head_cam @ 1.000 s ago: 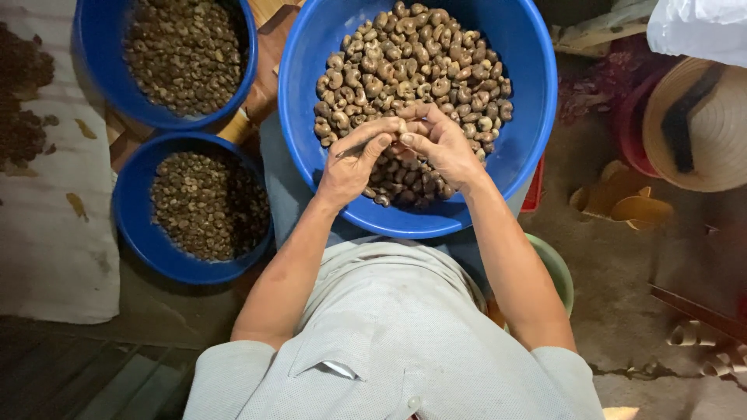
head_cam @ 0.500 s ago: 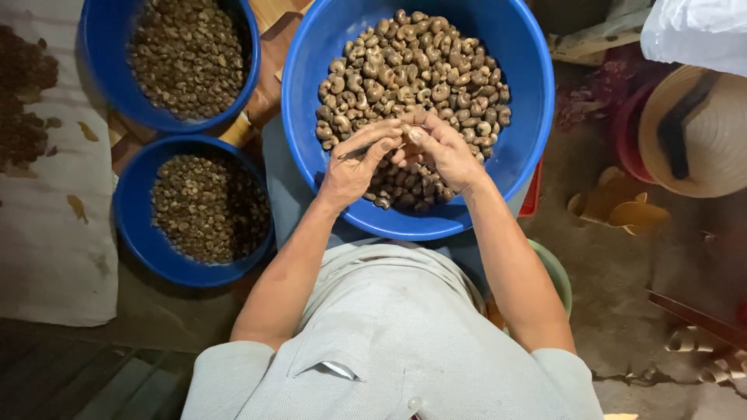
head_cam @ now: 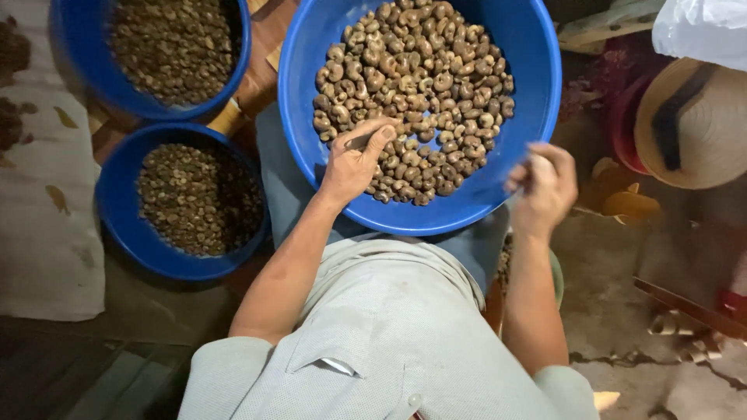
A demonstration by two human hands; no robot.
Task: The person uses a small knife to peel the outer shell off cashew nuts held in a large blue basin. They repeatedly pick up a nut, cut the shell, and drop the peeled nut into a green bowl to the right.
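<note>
Nuts (head_cam: 424,85) in blue basin (head_cam: 537,117); left hand (head_cam: 354,159) among them.

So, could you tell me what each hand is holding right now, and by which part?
The left hand pinches a thin dark tool near its end, over the nuts. The right hand is blurred; what it holds cannot be told.

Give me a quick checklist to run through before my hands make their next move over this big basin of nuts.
1. Left hand on the nuts in the big blue basin: ok.
2. Left grip holding a nut: cannot tell.
3. Right hand outside the basin, past its rim: ok.
4. Right hand's contents: cannot tell, blurred.
5. Basin resting on the lap: ok.
6. Two smaller blue basins beside the left arm: ok.
</note>
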